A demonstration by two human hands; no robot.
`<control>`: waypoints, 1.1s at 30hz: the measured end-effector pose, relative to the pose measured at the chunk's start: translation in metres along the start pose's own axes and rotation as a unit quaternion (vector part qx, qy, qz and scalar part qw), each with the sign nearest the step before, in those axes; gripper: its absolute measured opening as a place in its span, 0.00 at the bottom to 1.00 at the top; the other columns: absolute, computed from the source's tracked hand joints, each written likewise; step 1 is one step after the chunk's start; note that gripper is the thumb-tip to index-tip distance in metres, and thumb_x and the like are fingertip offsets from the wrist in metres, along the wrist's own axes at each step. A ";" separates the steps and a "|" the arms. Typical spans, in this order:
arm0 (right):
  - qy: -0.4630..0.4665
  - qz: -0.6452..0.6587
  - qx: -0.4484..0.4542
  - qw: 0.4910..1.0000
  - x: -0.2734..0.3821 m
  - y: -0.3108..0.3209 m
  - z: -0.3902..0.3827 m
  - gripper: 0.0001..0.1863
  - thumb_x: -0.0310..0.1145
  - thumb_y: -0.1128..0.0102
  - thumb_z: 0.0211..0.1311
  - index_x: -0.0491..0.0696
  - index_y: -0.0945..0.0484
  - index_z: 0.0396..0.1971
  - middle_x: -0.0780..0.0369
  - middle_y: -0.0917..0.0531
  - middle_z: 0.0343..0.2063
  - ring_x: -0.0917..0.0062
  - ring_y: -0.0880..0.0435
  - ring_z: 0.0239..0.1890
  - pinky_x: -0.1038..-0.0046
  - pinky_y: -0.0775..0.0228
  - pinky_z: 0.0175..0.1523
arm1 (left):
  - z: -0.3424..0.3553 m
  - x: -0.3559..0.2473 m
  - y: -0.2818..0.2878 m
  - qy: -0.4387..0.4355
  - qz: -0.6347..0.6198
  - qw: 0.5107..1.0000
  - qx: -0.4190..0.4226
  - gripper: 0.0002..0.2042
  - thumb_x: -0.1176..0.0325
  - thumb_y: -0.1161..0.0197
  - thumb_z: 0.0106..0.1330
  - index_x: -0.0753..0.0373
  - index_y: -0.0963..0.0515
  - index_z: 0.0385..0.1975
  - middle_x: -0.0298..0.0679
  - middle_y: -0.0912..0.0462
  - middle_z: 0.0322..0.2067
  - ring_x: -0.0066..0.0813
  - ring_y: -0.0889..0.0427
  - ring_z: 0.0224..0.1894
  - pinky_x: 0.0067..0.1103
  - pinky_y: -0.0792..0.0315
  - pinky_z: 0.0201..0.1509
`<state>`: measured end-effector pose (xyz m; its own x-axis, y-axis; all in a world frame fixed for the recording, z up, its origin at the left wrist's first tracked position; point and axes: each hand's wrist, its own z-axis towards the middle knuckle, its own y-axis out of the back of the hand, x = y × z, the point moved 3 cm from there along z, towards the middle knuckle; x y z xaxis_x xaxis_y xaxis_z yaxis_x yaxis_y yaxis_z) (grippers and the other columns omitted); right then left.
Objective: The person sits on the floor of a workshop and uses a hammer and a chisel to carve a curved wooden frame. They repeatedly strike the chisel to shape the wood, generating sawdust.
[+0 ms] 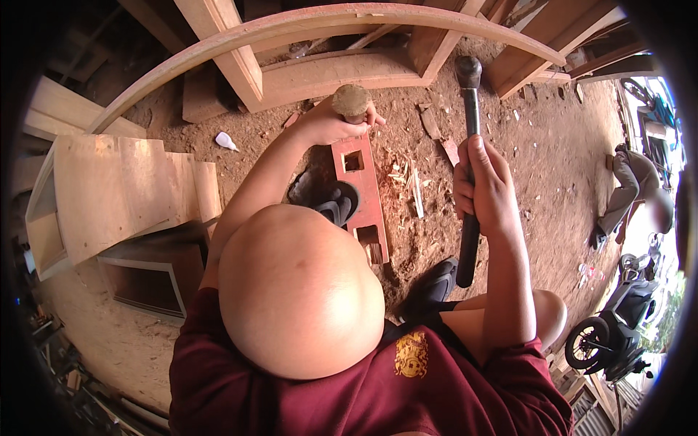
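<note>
My left hand [323, 127] is closed around a chisel, whose round, battered wooden handle end [351, 100] points up. Its blade is hidden beneath the hand, at the far end of a red-painted wooden piece [369, 192]. Square holes are cut through that piece, and my left foot in a black sandal [340, 207] rests against it. On the right, my right hand [483, 185] grips a hammer [470, 120] by its dark handle, with the head up and apart from the chisel. Pale wood chips [407, 182] lie beside the red piece.
A curved wooden frame [356, 73] spans the far side. Stacked boards [131, 192] stand at the left above a dark framed box [149, 280]. Sandy ground holds scraps and a small white bottle [226, 141]. At the right are a bent-over person [632, 182] and a motorcycle [614, 327].
</note>
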<state>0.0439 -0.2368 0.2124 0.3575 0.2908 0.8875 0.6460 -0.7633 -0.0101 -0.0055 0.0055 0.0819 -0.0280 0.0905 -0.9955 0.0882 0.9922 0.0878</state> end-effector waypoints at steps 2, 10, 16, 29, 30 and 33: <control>0.000 0.000 0.005 1.000 -0.001 0.000 0.000 0.18 0.47 0.61 0.76 0.50 0.38 0.27 0.74 0.40 0.16 0.92 0.45 0.13 0.84 0.49 0.16 | 0.002 0.000 -0.002 0.000 0.013 1.000 -0.001 0.04 0.79 0.41 0.58 0.61 0.27 0.27 0.40 0.15 0.43 0.29 0.19 0.51 0.27 0.26 0.53; 0.001 -0.005 0.006 1.000 0.000 -0.001 -0.002 0.18 0.47 0.61 0.76 0.50 0.37 0.28 0.74 0.40 0.16 0.91 0.45 0.14 0.84 0.50 0.16 | 0.001 0.007 -0.002 0.001 0.021 1.000 -0.002 0.05 0.80 0.40 0.56 0.61 0.28 0.26 0.39 0.15 0.40 0.32 0.20 0.54 0.29 0.28 0.57; 0.017 -0.032 0.007 0.999 0.002 -0.004 -0.004 0.18 0.47 0.61 0.76 0.49 0.36 0.29 0.73 0.39 0.16 0.91 0.44 0.13 0.83 0.48 0.16 | 0.002 0.001 -0.005 0.016 0.037 0.999 -0.008 0.05 0.80 0.40 0.56 0.62 0.28 0.26 0.38 0.15 0.38 0.32 0.19 0.53 0.28 0.27 0.57; 0.256 -0.351 -0.115 0.893 0.039 -0.027 -0.007 0.19 0.46 0.58 0.73 0.44 0.30 0.36 0.56 0.25 0.21 0.67 0.26 0.22 0.68 0.35 0.28 | 0.001 0.013 -0.009 0.049 0.056 0.997 -0.012 0.03 0.75 0.39 0.59 0.60 0.26 0.30 0.40 0.15 0.43 0.29 0.19 0.50 0.28 0.27 0.56; 0.229 -0.489 -0.140 0.830 0.019 -0.028 0.005 0.17 0.42 0.56 0.73 0.41 0.28 0.38 0.48 0.19 0.27 0.55 0.18 0.28 0.60 0.27 0.36 | 0.003 0.008 -0.012 0.060 0.044 0.997 -0.014 0.03 0.74 0.39 0.60 0.60 0.25 0.31 0.40 0.15 0.43 0.30 0.19 0.50 0.28 0.27 0.56; 0.107 -0.510 0.022 0.853 -0.013 -0.035 0.023 0.21 0.45 0.55 0.72 0.39 0.28 0.34 0.43 0.21 0.25 0.49 0.19 0.31 0.54 0.32 0.38 | -0.001 0.006 -0.013 0.032 0.083 0.996 0.008 0.03 0.74 0.38 0.59 0.60 0.24 0.32 0.41 0.15 0.43 0.30 0.19 0.51 0.28 0.27 0.56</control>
<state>0.0324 -0.2007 0.1901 -0.5339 0.6753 0.5089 0.5739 -0.1527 0.8046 -0.0076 -0.0064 0.0745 -0.0757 0.2589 -0.9629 0.1125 0.9617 0.2498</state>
